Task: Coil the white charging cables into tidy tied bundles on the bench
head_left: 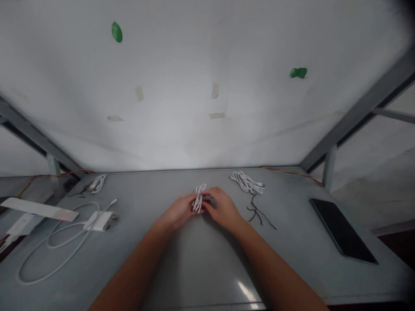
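Observation:
A coiled white cable (199,198) is held up between my two hands, near the middle of the grey table. From the left, my left hand (180,211) closes its fingers on the bundle. My right hand (223,206) grips it from the other side, with thumb and forefinger at the coil. The fingertips behind the bundle are partly hidden. Beyond my right hand lie more coiled white cables (247,182), with several thin black ties (256,211) just in front of them.
A white charger (100,221) with a long looped cord and a white power strip (42,209) are at the left. Farther back there lies another white coil (97,183). A dark phone or tablet (342,230) rests at the right. A pale wall (181,65) rises behind the table (201,268).

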`<state>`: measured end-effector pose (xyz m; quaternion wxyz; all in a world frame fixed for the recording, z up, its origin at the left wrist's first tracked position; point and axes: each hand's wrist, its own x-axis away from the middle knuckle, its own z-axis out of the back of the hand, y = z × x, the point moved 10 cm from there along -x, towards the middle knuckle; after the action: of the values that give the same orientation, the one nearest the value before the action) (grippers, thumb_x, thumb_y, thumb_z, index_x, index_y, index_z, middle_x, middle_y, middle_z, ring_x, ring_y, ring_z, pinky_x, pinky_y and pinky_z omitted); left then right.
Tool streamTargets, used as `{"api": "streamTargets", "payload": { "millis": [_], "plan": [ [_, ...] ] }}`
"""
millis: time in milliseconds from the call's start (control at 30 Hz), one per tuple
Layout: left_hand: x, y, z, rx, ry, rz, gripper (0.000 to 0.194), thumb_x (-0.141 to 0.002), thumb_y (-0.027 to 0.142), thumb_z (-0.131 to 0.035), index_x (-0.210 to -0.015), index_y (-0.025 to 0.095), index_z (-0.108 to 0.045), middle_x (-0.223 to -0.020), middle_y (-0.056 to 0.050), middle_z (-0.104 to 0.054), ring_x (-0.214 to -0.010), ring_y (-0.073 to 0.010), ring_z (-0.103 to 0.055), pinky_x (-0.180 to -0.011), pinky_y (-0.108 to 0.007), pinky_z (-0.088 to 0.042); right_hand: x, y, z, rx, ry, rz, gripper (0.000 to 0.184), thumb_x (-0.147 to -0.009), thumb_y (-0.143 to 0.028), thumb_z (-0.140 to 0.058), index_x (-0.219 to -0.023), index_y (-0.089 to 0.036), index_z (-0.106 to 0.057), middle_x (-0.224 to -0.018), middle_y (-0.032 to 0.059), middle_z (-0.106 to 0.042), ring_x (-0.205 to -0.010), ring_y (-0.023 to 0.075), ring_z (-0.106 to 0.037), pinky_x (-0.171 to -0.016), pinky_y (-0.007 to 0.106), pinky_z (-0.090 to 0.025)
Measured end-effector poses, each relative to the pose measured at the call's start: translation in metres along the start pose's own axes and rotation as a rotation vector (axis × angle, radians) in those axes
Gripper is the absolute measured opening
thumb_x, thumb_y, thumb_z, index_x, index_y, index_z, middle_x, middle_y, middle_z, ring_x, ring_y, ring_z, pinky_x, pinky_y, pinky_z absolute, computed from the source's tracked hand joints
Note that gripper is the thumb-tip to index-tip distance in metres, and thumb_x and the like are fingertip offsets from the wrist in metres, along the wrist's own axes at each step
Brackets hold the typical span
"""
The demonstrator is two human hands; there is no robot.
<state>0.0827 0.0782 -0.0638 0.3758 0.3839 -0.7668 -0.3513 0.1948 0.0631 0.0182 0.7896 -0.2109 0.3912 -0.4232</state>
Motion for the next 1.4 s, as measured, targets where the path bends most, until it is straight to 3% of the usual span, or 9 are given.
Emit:
{"api": "streamTargets", "payload": {
  "millis": [200,333,500,767,867,967,1167,1267,1400],
  "plan": [
    [-0.001,0.009,-0.004,-0.072,-0.024,-0.082,0.050,-0.078,0.044,-0.088,-0.119,0.017,-0.080,-0.107,-0.011,-0.078,-0.091,-0.0203,-0.068,-0.089,-0.032,-0.051,0.000,0.010,0.005,-0.002,0.020,-0.055,0.022,-0.086,-0.007,-0.071,-0.102,-0.022,-0.074,-0.103,0.0068,-0.072,-0.101,0.0240,-0.065,-0.093,0.039,-0.051],
    [0.002,0.013,-0.007,-0.078,-0.048,-0.078,0.049,-0.078,0.047,-0.088,-0.113,0.014,-0.081,-0.107,-0.014,-0.079,-0.090,-0.0214,-0.069,-0.085,-0.032,-0.051,0.001,0.019,0.009,-0.040,0.063,-0.116,0.017,-0.087,-0.011,-0.069,-0.099,-0.023,-0.070,-0.097,0.0036,-0.068,-0.093,0.0213,-0.065,-0.087,0.036,-0.052],
    [0.005,0.017,-0.006,-0.015,-0.027,-0.054,0.039,-0.079,0.035,-0.089,-0.110,0.014,-0.082,-0.105,-0.015,-0.079,-0.089,-0.0219,-0.071,-0.086,-0.032,-0.052,0.001,0.027,0.011,-0.126,0.091,-0.180,0.014,-0.086,-0.017,-0.068,-0.099,-0.023,-0.069,-0.098,0.0035,-0.069,-0.086,0.0202,-0.065,-0.082,0.035,-0.053],
    [0.006,0.020,-0.009,-0.041,-0.063,-0.060,0.046,-0.079,0.035,-0.091,-0.118,0.012,-0.079,-0.110,-0.017,-0.077,-0.090,-0.0227,-0.070,-0.088,-0.035,-0.052,0.000,0.035,0.017,-0.331,0.170,-0.223,0.016,-0.084,-0.022,-0.060,-0.094,-0.023,-0.071,-0.099,0.0070,-0.072,-0.096,0.0242,-0.067,-0.084,0.039,-0.055],
    [0.006,0.017,-0.011,-0.060,-0.073,-0.045,0.042,-0.079,0.037,-0.091,-0.112,0.012,-0.080,-0.102,-0.015,-0.076,-0.084,-0.0204,-0.067,-0.083,-0.034,-0.051,0.002,0.052,0.013,-0.434,0.191,-0.358,0.012,-0.081,-0.032,-0.069,-0.087,-0.022,-0.069,-0.083,0.0050,-0.070,-0.079,0.0227,-0.065,-0.075,0.038,-0.053],
    [0.005,0.012,-0.009,-0.043,-0.053,-0.016,0.039,-0.077,0.040,-0.092,-0.099,0.011,-0.080,-0.089,-0.011,-0.073,-0.075,-0.0174,-0.063,-0.076,-0.031,-0.050,0.005,0.064,0.009,-0.610,0.217,-0.477,0.028,-0.071,-0.039,-0.082,-0.082,-0.023,-0.062,-0.072,-0.0004,-0.063,-0.064,0.0177,-0.058,-0.060,0.031,-0.048],
    [0.004,0.004,-0.010,0.080,-0.030,0.058,0.030,-0.088,0.042,-0.078,-0.098,0.014,-0.077,-0.080,-0.005,-0.067,-0.067,-0.0158,-0.060,-0.066,-0.028,-0.048,0.005,0.048,0.004,-0.853,0.157,-0.530,0.036,-0.069,-0.035,-0.080,-0.100,-0.024,-0.064,-0.075,-0.0054,-0.060,-0.054,0.0131,-0.058,-0.044,0.024,-0.042],
    [0.002,0.002,-0.010,0.157,-0.005,0.091,0.025,-0.095,0.040,-0.068,-0.095,0.016,-0.073,-0.078,-0.004,-0.064,-0.064,-0.0165,-0.060,-0.064,-0.029,-0.050,0.006,0.045,-0.001,-0.852,0.118,-0.552,0.023,-0.073,-0.036,-0.074,-0.088,-0.023,-0.063,-0.067,-0.0046,-0.061,-0.053,0.0147,-0.059,-0.046,0.026,-0.047],
    [0.000,0.004,-0.005,0.207,0.038,0.081,0.025,-0.098,0.039,-0.063,-0.096,0.016,-0.072,-0.076,-0.003,-0.062,-0.059,-0.0155,-0.059,-0.059,-0.029,-0.049,0.011,0.062,-0.006,-0.726,0.115,-0.616,0.015,-0.074,-0.033,-0.065,-0.078,-0.026,-0.051,-0.059,-0.0050,-0.059,-0.053,0.0180,-0.062,-0.051,0.029,-0.049]
  ]
}}
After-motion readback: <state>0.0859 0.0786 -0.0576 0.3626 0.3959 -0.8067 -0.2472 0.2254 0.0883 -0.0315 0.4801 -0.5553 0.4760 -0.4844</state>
